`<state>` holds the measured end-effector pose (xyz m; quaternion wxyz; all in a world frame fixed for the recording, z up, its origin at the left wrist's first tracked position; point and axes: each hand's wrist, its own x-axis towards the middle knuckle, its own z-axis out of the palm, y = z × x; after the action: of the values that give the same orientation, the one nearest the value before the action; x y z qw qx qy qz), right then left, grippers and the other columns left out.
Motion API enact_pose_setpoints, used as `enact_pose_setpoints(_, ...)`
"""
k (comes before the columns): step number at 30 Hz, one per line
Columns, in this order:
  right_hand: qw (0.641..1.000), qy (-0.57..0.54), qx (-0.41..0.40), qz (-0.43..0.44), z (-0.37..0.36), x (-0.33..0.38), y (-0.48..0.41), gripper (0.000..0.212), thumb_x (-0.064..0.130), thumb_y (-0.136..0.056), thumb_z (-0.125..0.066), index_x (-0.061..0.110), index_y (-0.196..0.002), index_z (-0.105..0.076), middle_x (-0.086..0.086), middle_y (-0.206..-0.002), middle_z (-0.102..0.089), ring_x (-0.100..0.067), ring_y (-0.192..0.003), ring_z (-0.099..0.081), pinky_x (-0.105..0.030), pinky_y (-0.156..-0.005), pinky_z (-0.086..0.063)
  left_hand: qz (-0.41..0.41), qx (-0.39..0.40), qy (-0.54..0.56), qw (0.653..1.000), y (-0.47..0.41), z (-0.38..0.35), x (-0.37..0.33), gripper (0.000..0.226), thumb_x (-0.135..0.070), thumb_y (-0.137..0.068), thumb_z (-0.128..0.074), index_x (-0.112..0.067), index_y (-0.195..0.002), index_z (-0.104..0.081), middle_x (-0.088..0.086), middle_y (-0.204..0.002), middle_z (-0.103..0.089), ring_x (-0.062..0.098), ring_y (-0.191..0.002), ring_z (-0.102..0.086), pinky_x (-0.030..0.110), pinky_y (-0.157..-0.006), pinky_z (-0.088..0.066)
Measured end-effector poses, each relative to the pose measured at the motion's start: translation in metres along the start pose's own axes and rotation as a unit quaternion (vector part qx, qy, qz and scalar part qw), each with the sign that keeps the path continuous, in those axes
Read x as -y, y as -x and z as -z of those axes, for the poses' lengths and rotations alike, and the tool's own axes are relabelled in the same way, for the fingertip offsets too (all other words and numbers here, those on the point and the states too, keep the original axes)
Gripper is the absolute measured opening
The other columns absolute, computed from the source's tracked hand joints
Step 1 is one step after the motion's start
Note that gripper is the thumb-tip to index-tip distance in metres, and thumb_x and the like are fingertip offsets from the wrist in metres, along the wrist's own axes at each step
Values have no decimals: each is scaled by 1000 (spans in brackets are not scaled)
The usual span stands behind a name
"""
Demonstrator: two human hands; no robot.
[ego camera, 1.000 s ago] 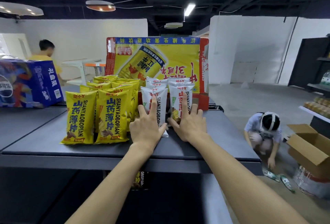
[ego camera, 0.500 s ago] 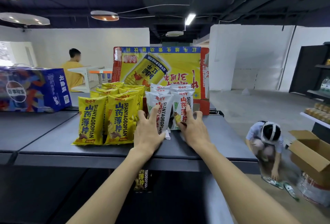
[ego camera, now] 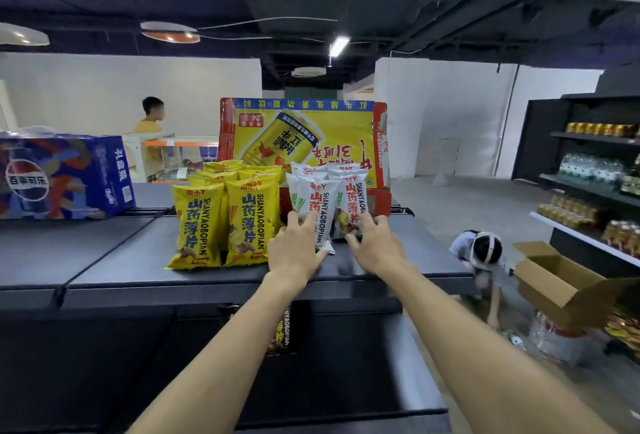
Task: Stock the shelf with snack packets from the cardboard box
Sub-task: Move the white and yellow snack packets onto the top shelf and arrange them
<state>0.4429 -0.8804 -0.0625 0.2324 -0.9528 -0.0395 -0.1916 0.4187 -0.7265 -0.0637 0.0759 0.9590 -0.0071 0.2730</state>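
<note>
Two rows of white snack packets (ego camera: 320, 205) stand upright on the dark shelf top (ego camera: 426, 253), next to two rows of yellow snack packets (ego camera: 221, 222). My left hand (ego camera: 294, 248) lies with spread fingers against the lower front of the left white packet. My right hand (ego camera: 375, 243) touches the base of the right white packet (ego camera: 353, 201) in the same way. Neither hand grips a packet. An open cardboard box (ego camera: 557, 281) sits on the floor at the right. One more packet (ego camera: 282, 335) shows on the level below, partly hidden by my left arm.
A large yellow-and-red drinks carton (ego camera: 311, 135) stands behind the packets. A blue cola case (ego camera: 62, 177) rests at the left. A person (ego camera: 485, 260) crouches on the floor by the shelf's right end. Another person (ego camera: 150, 118) stands far back. Stocked shelves (ego camera: 595, 187) line the right wall.
Both hands have slid down the fronts of the white packets toward their bases. The front packets now stand more upright. My view has lifted slightly.
</note>
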Motion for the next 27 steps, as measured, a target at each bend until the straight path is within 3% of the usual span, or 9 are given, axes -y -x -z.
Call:
enact_pose_setpoints(6,998,53,30,-21,20,-11,30,47,42,-97,-48,21,-138,-36,-10,-132,-40,-35,-116,-51,-43,-90,-44,-52,0,4,999,16,12,-8,54,-40,-87,-61,-26,-133,-39,5,-127,-47,30,-99,-62,34,-64,-41)
enact_pose_setpoints(10,990,128,31,-48,39,-36,56,50,41,-98,-45,17,-141,-34,-13,-140,-38,-36,-120,-49,-41,-89,-42,-119,-6,-3,993,33,15,-28,53,-35,-88,-61,-21,-134,-40,6,-120,-52,30,-100,-62,36,-66,-46)
enact_pose_setpoints(13,982,178,23,-64,55,-56,76,44,38,-98,-45,15,-136,-39,-14,-134,-42,-37,-118,-49,-41,-88,-41,-179,-10,-14,984,42,16,-51,53,-34,-88,-61,-21,-136,-42,5,-120,-55,29,-104,-61,36,-68,-46)
enact_pose_setpoints(18,975,203,0,-92,77,-93,93,38,39,-96,-47,16,-126,-45,-12,-123,-49,-36,-111,-54,-42,-87,-46,-242,-5,15,970,48,15,-98,39,-30,-86,-61,-18,-121,-49,5,-110,-58,30,-95,-62,35,-64,-39)
enact_pose_setpoints(23,964,233,35,-120,96,-152,112,33,29,-94,-51,13,-123,-49,-14,-124,-50,-36,-109,-56,-40,-82,-47,-321,32,30,946,70,-13,-160,27,-28,-86,-58,-17,-109,-53,6,-107,-58,33,-95,-61,33,-63,-35)
enact_pose_setpoints(27,959,220,59,-168,87,-224,141,37,37,-95,-48,14,-125,-48,-13,-124,-52,-36,-110,-55,-36,-78,-43,-365,118,29,923,110,-72,-210,30,-28,-86,-58,-19,-115,-54,3,-108,-59,31,-94,-61,32,-65,-37)
